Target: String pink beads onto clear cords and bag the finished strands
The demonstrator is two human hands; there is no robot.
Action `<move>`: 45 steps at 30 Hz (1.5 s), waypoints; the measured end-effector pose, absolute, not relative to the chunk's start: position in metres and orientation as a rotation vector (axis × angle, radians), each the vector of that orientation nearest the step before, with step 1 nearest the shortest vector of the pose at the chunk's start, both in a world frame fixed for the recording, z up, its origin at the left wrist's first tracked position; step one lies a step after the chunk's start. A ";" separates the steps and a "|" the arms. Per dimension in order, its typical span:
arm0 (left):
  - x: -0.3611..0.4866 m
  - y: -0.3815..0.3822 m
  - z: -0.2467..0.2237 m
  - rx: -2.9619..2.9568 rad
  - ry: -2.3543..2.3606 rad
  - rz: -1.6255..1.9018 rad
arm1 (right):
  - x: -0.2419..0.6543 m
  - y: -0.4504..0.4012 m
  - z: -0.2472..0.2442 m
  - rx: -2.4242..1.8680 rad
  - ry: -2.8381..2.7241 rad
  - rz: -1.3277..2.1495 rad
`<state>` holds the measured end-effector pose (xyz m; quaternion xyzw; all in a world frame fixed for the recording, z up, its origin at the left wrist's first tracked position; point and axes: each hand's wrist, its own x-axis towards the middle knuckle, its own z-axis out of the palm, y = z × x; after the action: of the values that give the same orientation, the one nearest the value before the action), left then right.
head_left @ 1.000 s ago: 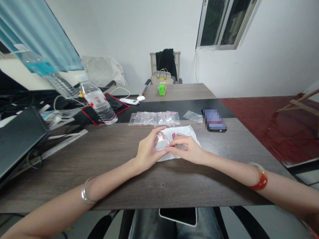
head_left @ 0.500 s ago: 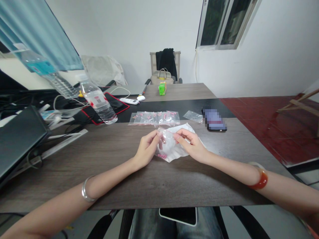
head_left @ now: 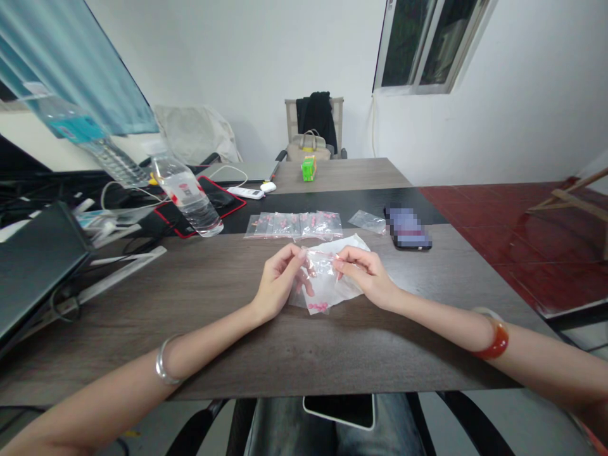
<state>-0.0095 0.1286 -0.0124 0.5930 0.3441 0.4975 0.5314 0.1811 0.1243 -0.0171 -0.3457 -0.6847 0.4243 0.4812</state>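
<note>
A small clear plastic bag [head_left: 319, 272] hangs above the near middle of the worktop [head_left: 213, 291], pinched along its top edge between the person's two hands. The left hand [head_left: 279, 278] grips one upper corner and the right hand [head_left: 369, 277] the other, fingers and thumbs closed on the film. Pink beads [head_left: 318, 307] cluster at the bag's lower end. Behind it I see a white sheet [head_left: 350, 290]. Just beyond lies a row of overlapping bags [head_left: 294, 226] with pink pieces inside; to the right of those, another clear bag [head_left: 368, 221] sits beside a phone [head_left: 409, 228]. Farther left stands a water bottle [head_left: 187, 193].
</note>
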 end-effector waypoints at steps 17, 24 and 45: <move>-0.010 0.123 -0.013 1.574 0.788 1.031 | 0.180 0.120 -0.018 -0.882 -1.819 1.010; -0.009 0.121 -0.015 1.725 0.804 1.010 | 0.178 0.119 -0.018 -0.813 -1.856 1.017; -0.012 0.121 -0.012 1.792 0.827 0.947 | 0.176 0.114 -0.019 -0.794 -1.919 0.963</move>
<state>-0.0117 0.1214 -0.0116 0.7276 0.3356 0.3844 0.4585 0.1757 0.1136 -0.0189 -0.3156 -0.7634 0.3831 0.4134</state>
